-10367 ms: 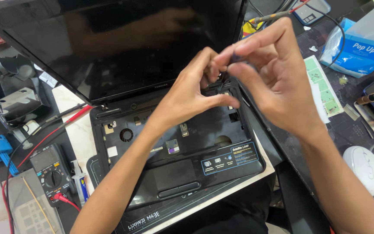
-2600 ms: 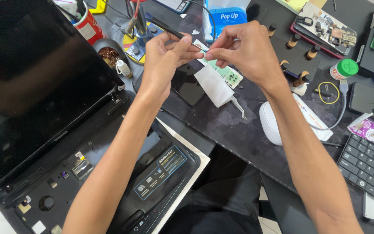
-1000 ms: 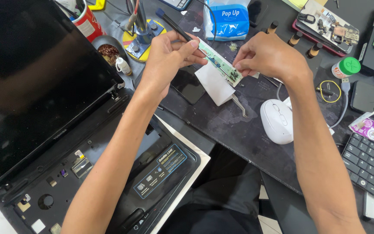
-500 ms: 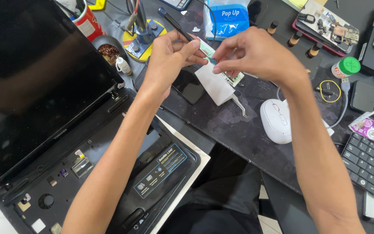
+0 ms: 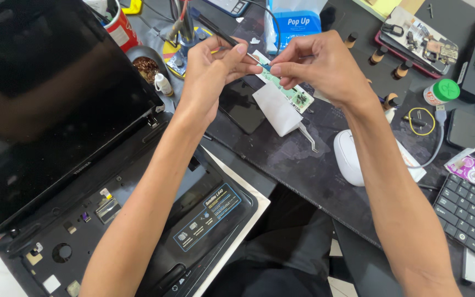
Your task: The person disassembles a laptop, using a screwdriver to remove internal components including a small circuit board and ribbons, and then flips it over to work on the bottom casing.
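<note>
My left hand and my right hand meet fingertip to fingertip above the dark mat. Between them they pinch a small thin dark piece, mostly hidden by the fingers. A thin dark rod runs up and left from my left fingers; I cannot tell whether it is held or lying on the mat. Just under the hands lie a narrow green circuit board, a folded white paper, metal tweezers and a flat black panel.
An open black laptop with its keyboard removed fills the left. A white mouse sits beside my right forearm. A blue tissue pack, red cup, green-capped jar, parts tray and loose keyboard ring the mat.
Ten seconds ago both hands were over the laptop base; they now work over the mat. In the last second my right hand has closed in on the left fingertips.
</note>
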